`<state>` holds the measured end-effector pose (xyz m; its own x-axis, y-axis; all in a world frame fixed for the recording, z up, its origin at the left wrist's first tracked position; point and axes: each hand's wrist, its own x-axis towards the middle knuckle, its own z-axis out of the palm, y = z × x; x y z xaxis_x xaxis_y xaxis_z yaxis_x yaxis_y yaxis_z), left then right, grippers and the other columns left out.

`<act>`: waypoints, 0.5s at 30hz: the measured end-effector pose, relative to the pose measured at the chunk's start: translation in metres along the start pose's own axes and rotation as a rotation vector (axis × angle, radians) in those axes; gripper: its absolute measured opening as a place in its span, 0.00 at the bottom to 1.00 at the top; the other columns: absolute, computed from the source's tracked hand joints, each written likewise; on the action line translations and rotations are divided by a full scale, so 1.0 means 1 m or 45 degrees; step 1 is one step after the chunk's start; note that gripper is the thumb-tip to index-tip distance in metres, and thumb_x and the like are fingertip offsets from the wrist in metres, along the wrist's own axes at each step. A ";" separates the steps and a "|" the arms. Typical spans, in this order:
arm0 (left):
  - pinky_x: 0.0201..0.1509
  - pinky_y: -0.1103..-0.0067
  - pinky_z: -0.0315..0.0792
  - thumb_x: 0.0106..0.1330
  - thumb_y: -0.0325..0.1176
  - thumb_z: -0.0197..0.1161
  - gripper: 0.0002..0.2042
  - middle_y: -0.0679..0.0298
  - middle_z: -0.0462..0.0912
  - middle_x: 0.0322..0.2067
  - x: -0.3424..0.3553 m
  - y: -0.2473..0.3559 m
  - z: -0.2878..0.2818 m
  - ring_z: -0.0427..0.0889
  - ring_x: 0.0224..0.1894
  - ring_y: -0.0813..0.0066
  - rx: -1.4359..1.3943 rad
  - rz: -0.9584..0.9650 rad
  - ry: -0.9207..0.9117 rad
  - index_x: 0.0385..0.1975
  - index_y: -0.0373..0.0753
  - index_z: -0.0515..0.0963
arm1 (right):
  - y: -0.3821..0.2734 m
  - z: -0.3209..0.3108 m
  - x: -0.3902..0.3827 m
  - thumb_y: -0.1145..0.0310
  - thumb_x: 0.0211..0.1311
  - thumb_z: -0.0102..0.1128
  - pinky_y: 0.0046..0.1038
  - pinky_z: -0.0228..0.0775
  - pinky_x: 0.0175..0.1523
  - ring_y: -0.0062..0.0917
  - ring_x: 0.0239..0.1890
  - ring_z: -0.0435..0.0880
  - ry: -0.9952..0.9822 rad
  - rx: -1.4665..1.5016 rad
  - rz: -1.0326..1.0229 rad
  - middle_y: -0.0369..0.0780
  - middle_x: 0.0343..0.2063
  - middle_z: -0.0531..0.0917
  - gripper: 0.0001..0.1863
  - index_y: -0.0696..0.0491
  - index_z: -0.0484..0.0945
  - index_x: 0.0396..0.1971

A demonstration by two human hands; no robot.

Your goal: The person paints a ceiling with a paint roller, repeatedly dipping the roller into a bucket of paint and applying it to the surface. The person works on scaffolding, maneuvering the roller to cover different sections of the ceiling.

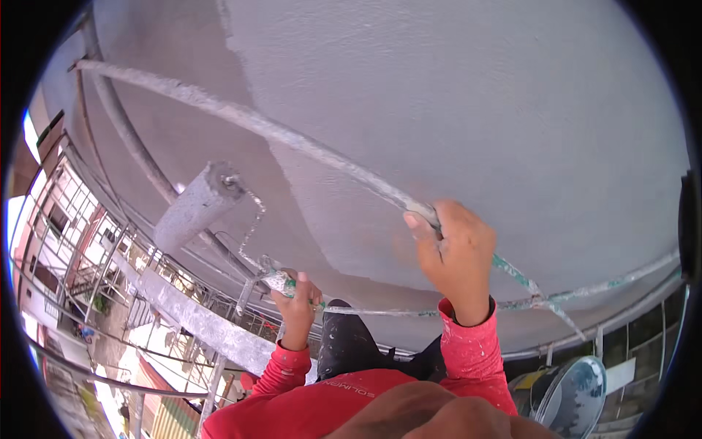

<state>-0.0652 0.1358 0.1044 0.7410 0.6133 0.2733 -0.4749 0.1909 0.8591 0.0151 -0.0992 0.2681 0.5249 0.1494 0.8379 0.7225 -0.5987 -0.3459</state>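
My left hand (296,300) is closed on the paint roller's green-and-white handle, low at centre-left. The grey-coated roller (191,206) sticks up at the left beside a curved scaffold tube (124,117), its cranked wire frame running down to the handle. My right hand (457,249) is wrapped round a long, paint-spattered diagonal scaffold bar (307,146) in front of the wall. The curved wall (468,88) shows smooth lighter grey paint on the right and a darker, duller band on the left with an uneven edge between.
A horizontal scaffold rail (599,285) crosses below my hands. A paint-smeared plank (175,307) runs along the left, with more scaffolding, buildings and a corrugated roof (161,384) far below. A bucket (567,395) of grey paint sits at lower right. My legs in dark trousers show below.
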 end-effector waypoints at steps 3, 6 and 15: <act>0.19 0.79 0.66 0.76 0.40 0.53 0.13 0.64 0.69 0.16 0.000 0.013 -0.011 0.69 0.15 0.76 -0.207 0.191 -0.100 0.35 0.36 0.66 | -0.011 -0.005 -0.001 0.55 0.63 0.65 0.34 0.61 0.23 0.35 0.18 0.73 -0.027 -0.075 -0.040 0.40 0.16 0.74 0.18 0.55 0.76 0.27; 0.20 0.79 0.67 0.77 0.47 0.49 0.18 0.63 0.71 0.16 0.000 0.032 -0.006 0.71 0.15 0.76 -0.101 0.306 -0.146 0.33 0.35 0.67 | -0.009 -0.002 -0.004 0.56 0.64 0.65 0.33 0.62 0.24 0.35 0.18 0.74 -0.007 -0.102 -0.070 0.40 0.17 0.75 0.16 0.55 0.77 0.29; 0.22 0.82 0.66 0.75 0.40 0.56 0.14 0.68 0.73 0.15 0.021 0.124 0.036 0.74 0.17 0.81 0.164 0.457 -0.406 0.30 0.36 0.70 | -0.015 -0.009 0.001 0.58 0.63 0.65 0.35 0.70 0.31 0.37 0.25 0.80 -0.081 -0.098 -0.067 0.42 0.26 0.82 0.16 0.56 0.80 0.40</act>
<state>-0.0917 0.1445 0.2320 0.6595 0.3542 0.6631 -0.6789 -0.0982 0.7277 0.0007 -0.0972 0.2775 0.5165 0.2304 0.8247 0.7145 -0.6468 -0.2668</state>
